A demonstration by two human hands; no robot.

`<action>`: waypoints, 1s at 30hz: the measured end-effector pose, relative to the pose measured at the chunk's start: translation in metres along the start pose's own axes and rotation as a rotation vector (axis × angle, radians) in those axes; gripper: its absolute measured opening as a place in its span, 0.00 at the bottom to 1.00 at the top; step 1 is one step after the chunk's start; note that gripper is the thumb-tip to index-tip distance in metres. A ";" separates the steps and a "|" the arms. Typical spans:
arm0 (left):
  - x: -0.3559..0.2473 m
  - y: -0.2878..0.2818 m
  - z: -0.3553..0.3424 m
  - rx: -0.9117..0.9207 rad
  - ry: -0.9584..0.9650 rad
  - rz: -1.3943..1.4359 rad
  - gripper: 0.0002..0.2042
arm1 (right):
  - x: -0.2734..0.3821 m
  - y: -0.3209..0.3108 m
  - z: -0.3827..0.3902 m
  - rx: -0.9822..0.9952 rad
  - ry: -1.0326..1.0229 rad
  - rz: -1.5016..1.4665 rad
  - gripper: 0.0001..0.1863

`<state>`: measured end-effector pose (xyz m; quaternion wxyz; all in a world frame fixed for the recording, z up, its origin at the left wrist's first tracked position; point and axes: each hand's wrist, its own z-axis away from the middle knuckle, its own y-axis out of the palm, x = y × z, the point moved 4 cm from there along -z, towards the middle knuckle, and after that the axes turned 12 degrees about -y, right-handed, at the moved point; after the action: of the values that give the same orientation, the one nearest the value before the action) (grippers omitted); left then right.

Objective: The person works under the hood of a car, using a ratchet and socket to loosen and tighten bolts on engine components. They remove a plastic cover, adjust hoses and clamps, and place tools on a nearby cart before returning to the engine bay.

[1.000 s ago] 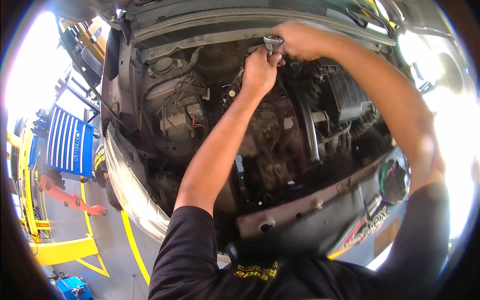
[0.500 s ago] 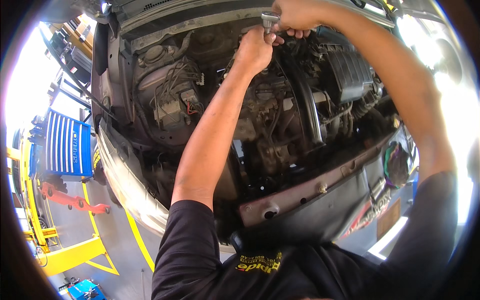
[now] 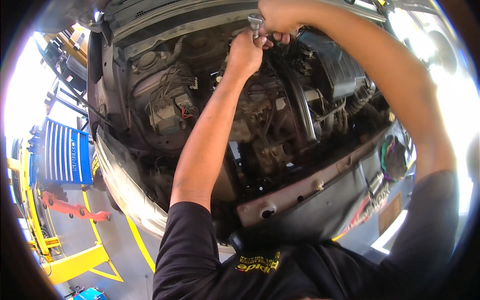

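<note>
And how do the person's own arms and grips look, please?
The left sleeve and right sleeve are black and short, ending near the elbow. Left forearm and right forearm are bare; no watch shows. The left grip and right grip wear no gloves.

Bright, polished metal was shown by the ratchet (image 3: 255, 19) at twelve o'clock. Dull plastic was seen on the air-filter housing (image 3: 341, 71) at two o'clock, smooth painted metal on the tool chest (image 3: 65, 155) at nine, and matt cloth on the T-shirt (image 3: 265, 283) at six.
</note>
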<state>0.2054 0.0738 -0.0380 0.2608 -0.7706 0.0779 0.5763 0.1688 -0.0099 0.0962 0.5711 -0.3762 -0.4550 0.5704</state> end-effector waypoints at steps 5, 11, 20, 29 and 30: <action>-0.009 0.000 0.005 -0.041 0.039 -0.096 0.08 | -0.015 0.006 -0.011 -0.003 -0.053 -0.051 0.10; -0.008 0.008 0.007 0.004 0.008 -0.034 0.08 | -0.029 0.017 -0.030 -0.081 -0.289 0.536 0.13; -0.012 0.010 0.009 0.020 -0.028 -0.049 0.09 | -0.025 0.018 -0.022 0.002 -0.137 0.432 0.11; -0.008 0.014 0.010 -0.072 -0.051 -0.028 0.09 | -0.025 0.018 -0.026 0.096 -0.130 0.375 0.13; -0.010 0.015 0.011 -0.075 -0.019 -0.050 0.09 | -0.025 0.015 -0.028 0.062 -0.212 0.510 0.13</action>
<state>0.1861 0.0644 -0.0359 0.2467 -0.7760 0.0347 0.5794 0.1924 -0.0314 0.0709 0.3694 -0.3992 -0.3851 0.7456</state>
